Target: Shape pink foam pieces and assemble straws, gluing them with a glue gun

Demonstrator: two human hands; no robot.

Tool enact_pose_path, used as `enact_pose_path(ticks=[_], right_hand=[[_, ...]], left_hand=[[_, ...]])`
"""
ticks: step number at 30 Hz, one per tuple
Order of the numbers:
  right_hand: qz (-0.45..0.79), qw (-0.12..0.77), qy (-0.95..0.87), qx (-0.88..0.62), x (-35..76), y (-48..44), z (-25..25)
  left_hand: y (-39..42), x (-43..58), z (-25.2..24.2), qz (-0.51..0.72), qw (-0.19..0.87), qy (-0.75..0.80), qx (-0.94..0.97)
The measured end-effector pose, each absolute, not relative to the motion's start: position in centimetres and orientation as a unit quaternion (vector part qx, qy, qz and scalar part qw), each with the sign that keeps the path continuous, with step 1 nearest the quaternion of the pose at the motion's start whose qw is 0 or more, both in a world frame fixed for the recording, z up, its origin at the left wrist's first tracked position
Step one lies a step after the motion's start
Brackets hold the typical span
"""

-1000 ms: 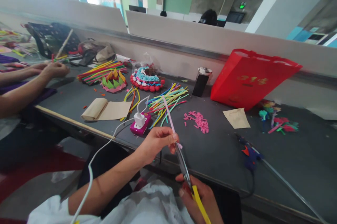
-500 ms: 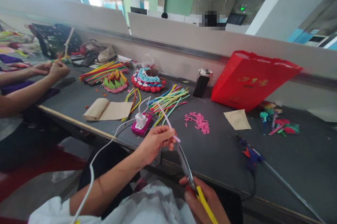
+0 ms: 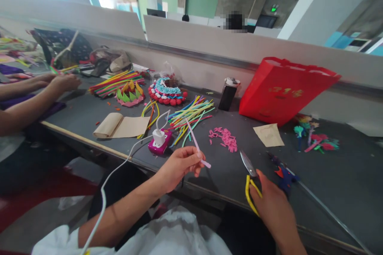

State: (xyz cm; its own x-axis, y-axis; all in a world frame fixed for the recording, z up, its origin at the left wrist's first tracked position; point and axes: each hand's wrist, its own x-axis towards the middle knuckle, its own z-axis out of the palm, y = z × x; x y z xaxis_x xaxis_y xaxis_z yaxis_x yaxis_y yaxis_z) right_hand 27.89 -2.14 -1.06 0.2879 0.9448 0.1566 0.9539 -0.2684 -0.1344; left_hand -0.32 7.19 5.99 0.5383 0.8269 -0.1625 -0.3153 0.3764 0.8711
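Observation:
My left hand pinches a pale pink pipe cleaner near its lower end. Most of the strip slants up and away toward the bundle. At the table's front edge on the right, my right hand is closed around the scissors by a yellow handle. Their blades point away and lie close to the tabletop; some of the fingers are hidden. Between and beyond my hands is a heap of short pink pieces. A bundle of coloured pipe cleaners lies behind my left hand.
A glue gun lies right of the scissors. A purple power strip with a white cable sits left of my hand. Behind stand a black bottle and a red bag. Another person's hands work at the left.
My right hand has carried the scissors right and forward to the tabletop, away from the pipe cleaner. My left hand keeps the strip, whose lower end has shifted slightly right.

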Motion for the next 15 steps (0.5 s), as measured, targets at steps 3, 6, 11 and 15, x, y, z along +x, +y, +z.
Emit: enact_pose_path(ticks=[3, 6, 11, 15], right_hand=[[-0.052, 0.181, -0.59, -0.785, 25.6, -1.8, 1.2], [0.152, 0.345, -0.623, -0.685, 22.0, -1.3, 4.0], [0.291, 0.42, -0.636, -0.579, 18.0, -0.3, 6.0], [0.243, 0.437, -0.625, -0.6, 18.0, 0.0, 5.6]], left_hand=[[6.9, 0.3, 6.1, 0.381, 0.766, 0.314, 0.412], [6.4, 1.0, 6.0, 0.383, 0.769, 0.305, 0.41], [5.8, 1.7, 5.3, 0.373, 0.778, 0.303, 0.404], [5.7, 0.9, 4.9, 0.317, 0.77, 0.332, 0.444]])
